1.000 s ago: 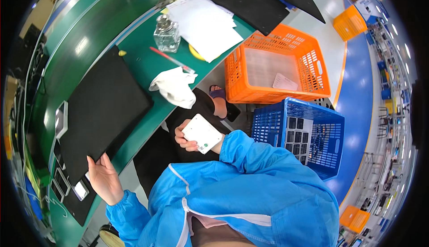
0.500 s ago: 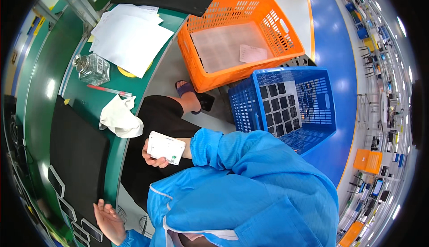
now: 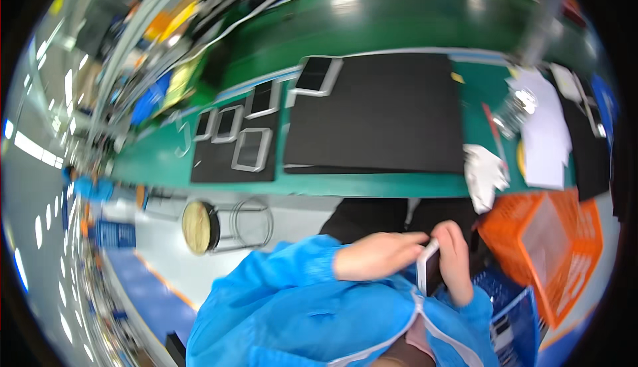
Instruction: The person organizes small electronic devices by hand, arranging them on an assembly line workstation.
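Observation:
My right hand grips a small white-cased device with a dark screen, held upright close to the blue jacket. My left hand reaches across to it, fingers stretched out and fingertips at its upper edge; they appear to touch it, not wrap round it. Beyond my lap, a large black mat covers the middle of the green table. A similar white-framed device lies at the mat's far left corner. Several more, such as one white-framed device, rest on a smaller dark mat further left.
On the table's right lie a crumpled white cloth, a red pen, a glass bottle and white papers. An orange crate and a blue crate stand at right. A round stool is at left.
My view and body have turned left to face the table. The left hand has come from the mat's edge over to the device, whose screen side now shows in my right hand.

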The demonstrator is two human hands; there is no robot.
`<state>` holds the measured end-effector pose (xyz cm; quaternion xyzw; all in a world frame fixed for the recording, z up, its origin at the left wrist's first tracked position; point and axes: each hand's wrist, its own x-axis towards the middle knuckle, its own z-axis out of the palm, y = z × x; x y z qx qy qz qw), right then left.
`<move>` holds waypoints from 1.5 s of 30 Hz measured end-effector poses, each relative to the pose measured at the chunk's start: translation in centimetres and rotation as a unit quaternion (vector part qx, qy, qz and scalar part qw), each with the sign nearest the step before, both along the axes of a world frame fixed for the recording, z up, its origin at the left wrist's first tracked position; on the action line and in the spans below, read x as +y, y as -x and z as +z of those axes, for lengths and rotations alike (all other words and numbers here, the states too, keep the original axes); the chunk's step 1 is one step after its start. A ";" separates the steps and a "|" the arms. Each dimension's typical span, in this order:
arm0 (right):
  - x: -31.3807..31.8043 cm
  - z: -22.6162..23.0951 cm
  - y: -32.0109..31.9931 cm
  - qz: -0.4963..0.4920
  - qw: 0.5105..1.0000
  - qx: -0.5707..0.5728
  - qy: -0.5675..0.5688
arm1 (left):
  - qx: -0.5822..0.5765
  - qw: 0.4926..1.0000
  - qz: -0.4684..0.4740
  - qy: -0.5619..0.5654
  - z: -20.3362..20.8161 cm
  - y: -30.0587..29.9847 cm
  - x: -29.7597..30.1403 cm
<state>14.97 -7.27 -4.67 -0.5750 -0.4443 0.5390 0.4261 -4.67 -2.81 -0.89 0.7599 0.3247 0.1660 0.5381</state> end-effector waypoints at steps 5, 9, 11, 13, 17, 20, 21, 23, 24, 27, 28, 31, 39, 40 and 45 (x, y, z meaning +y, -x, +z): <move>0.0 5.5 2.5 0.085 0.952 -0.288 -0.053 | 0.039 0.998 -0.031 0.048 0.1 0.2 -0.3; -1.3 5.1 1.8 0.151 0.958 -0.236 -0.058 | -0.021 0.976 -0.037 0.214 0.9 2.5 -0.5; -2.1 4.9 0.6 0.203 0.934 -0.271 -0.111 | -0.053 0.967 -0.053 0.245 1.4 4.0 -0.2; -3.3 2.9 -0.9 0.215 0.951 -0.217 -0.043 | -0.066 0.964 -0.069 0.250 0.8 5.1 -0.5; -3.5 3.4 -0.7 0.158 0.972 -0.084 0.150 | -0.077 0.972 0.009 0.221 -0.5 6.3 -1.9; -2.0 6.6 -0.1 0.240 0.955 -0.087 0.149 | -0.105 0.964 -0.020 0.245 -0.1 7.4 -0.9; -1.7 7.0 -0.2 0.273 0.943 -0.108 0.158 | -0.107 0.963 -0.019 0.245 0.0 7.8 -0.5; -1.5 7.5 0.1 0.297 0.936 -0.111 0.150 | -0.087 0.975 -0.091 0.184 0.2 8.5 0.3; -1.5 7.7 0.1 0.321 0.930 -0.113 0.141 | -0.089 0.975 -0.091 0.184 0.2 8.8 0.4; -1.7 7.4 -0.1 0.339 0.923 -0.101 0.152 | -0.095 0.977 -0.141 0.130 0.3 9.4 0.7; -1.8 7.3 -0.3 0.340 0.922 -0.102 0.153 | -0.090 0.976 -0.142 0.141 0.5 9.5 0.7; -1.8 6.8 -0.6 0.313 0.930 -0.015 0.193 | -0.114 0.981 -0.108 0.115 -1.2 8.9 0.2; -2.0 6.1 -0.7 0.296 0.923 -0.096 0.227 | -0.085 0.992 -0.069 0.061 -0.1 7.9 0.3; -1.8 6.2 -0.7 0.300 0.922 -0.095 0.226 | -0.077 0.991 -0.095 0.062 -0.5 8.0 0.5; -1.8 6.1 -1.0 0.266 0.927 0.086 0.252 | -0.076 0.967 -0.157 0.186 -0.1 8.5 1.4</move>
